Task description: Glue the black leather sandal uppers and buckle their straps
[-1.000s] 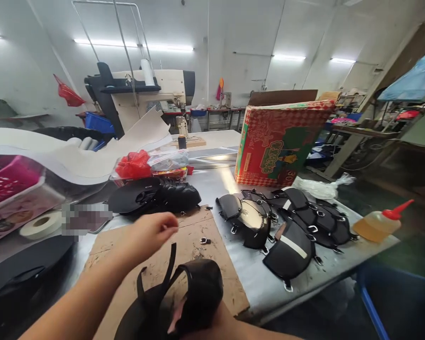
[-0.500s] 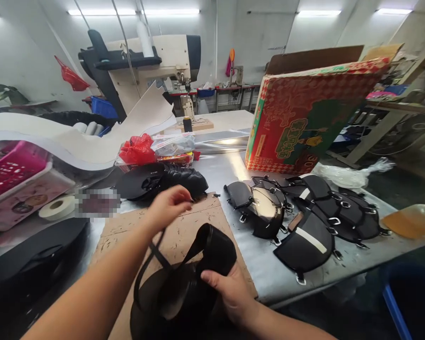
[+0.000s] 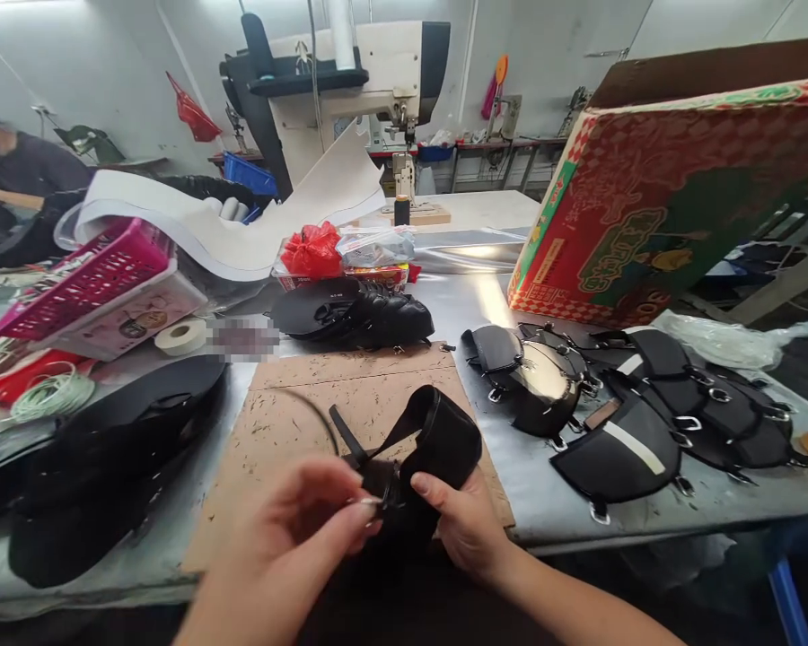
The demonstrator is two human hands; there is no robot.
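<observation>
My right hand [image 3: 468, 520] grips a black leather piece with a wide curved band [image 3: 454, 440], the thumb pressed on its near side. Thumb and fingers of my left hand [image 3: 310, 529] pinch a small shiny metal piece [image 3: 375, 502] against the leather; its exact shape is too small to make out. A narrow black strap [image 3: 346, 432] sticks up just beyond the left fingers, with a thin dark curved strip beside it. The lower part of the leather piece is in shadow. Beneath lies a scuffed brown board [image 3: 262, 449].
Black half-round pieces with buckles [image 3: 619, 458] lie on the right. Stacked black pieces [image 3: 108, 467] lie on the left, more [image 3: 356, 314] behind the board. A red carton [image 3: 666, 206], sewing machine [image 3: 356, 81], pink basket [image 3: 108, 269] and tape roll [image 3: 180, 336] surround them. A person [image 3: 27, 170] sits far left.
My left hand has come down from above the board to the leather piece and pinches a small metal part there. My right hand keeps its grip. The view has swung left.
</observation>
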